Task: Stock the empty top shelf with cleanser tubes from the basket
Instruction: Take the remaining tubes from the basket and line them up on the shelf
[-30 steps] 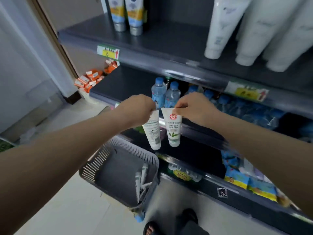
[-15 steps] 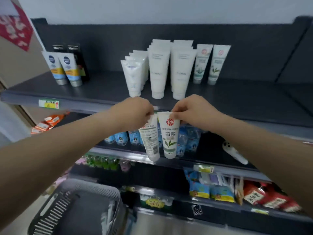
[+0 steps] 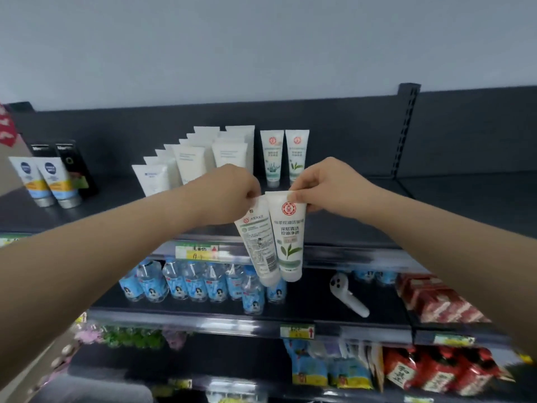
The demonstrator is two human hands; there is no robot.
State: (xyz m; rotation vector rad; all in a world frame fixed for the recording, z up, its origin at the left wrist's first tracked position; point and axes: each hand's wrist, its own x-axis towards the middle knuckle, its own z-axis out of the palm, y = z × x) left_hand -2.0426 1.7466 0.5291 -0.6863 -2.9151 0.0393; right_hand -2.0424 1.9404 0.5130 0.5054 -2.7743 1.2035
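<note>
**Two tubes held up before the top shelf**

The fingers (image 3: 252,194) of the left hand (image 3: 229,196) pinch the crimped end of one cleanser tube (image 3: 259,245), its back label showing. Those of the right hand (image 3: 328,187) pinch the end of a second tube (image 3: 289,237), its green leaf facing out. Both hang cap-down, touching side by side, in front of the top shelf (image 3: 436,205). Behind them stand two matching tubes (image 3: 271,158), with white tubes (image 3: 189,164) to the left. Water bottles (image 3: 186,283) fill the shelf below.
</note>
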